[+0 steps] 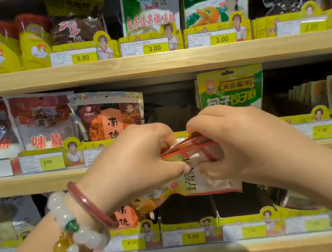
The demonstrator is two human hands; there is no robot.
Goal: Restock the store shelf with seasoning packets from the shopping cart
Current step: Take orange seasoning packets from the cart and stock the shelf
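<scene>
Both hands pinch a small stack of seasoning packets (196, 164) in front of the middle shelf's (30, 183) front edge — left hand (136, 164) and right hand (242, 143), fingers curled round it. The slippery packets could fan apart and drop — probably if one hand lets go early.

packets: a small stack of red-edged seasoning packets (195, 156) with clear windows and black characters, fanned at the top edges
packets, pose: upright but tilted, lower ends hanging down in front of the middle shelf (30, 183) edge
packets, hold: pinched between the left hand (136, 162) and the right hand (244, 142), fingers curled round the upper part
packets, place: in front of a dark gap on the middle shelf, between the orange packet (113, 118) and the green-yellow packet (230, 89)
shelf: light wood boards, yellow price-tag holders along the front
</scene>
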